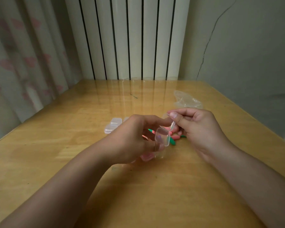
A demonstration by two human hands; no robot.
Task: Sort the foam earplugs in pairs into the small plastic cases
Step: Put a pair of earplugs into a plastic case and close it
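Both hands hold one small clear plastic case point(162, 137) above the middle of the wooden table point(72, 122). My left hand point(135, 139) grips its lower half. My right hand point(197, 127) pinches the raised lid between thumb and forefinger, so the case stands open. Under the hands lies a small pile of pink and green foam earplugs point(176, 137), partly hidden. Several more clear cases point(113, 125) lie just behind my left hand. A case with something pink inside point(146, 156) lies on the table beneath my left hand.
A crumpled clear plastic bag point(186, 100) lies behind my right hand. A white ribbed radiator point(128, 38) stands against the table's far edge, a curtain point(23, 63) hangs on the left, and a wall runs along the right side.
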